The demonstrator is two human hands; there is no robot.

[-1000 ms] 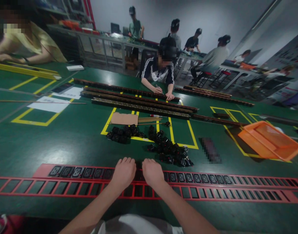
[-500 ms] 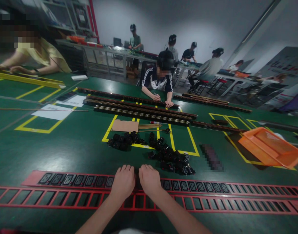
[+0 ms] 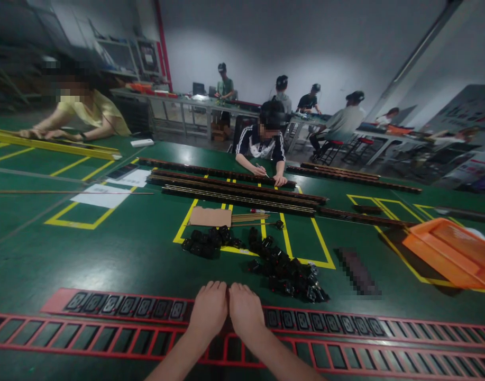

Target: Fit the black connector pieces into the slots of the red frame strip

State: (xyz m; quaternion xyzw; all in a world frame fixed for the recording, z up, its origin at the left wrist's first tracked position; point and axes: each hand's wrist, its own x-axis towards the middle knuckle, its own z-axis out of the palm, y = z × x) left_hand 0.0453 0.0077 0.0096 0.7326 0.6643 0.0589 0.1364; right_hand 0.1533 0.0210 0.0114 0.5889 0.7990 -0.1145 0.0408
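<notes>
My left hand (image 3: pixel 209 311) and my right hand (image 3: pixel 246 312) are side by side over a long red slotted strip (image 3: pixel 54 302), knuckles up and fingers curled under. Both are closed, and whatever they grip is hidden beneath them. Black sockets (image 3: pixel 129 306) fill the strip's slots to the left of my hands. More black sockets (image 3: pixel 320 323) sit in it to the right, and the slots at its far right end are bare. Nearer to me lies a second red strip (image 3: pixel 103 353) with open slots. Past my hands, loose black socket pieces (image 3: pixel 284 264) lie in a heap.
Another black heap (image 3: pixel 206 242) lies near a piece of cardboard (image 3: pixel 210 217) and thin rods. Long dark bars (image 3: pixel 242 193) cross the green table (image 3: pixel 107 259). An orange bin (image 3: pixel 456 251) stands right. Co-workers sit opposite (image 3: pixel 262 145) and at left (image 3: pixel 89 114).
My hands have come closer together, now nearly touching. The whole view has tilted up slightly, so the table and strips appear lower. The socket heaps look the same.
</notes>
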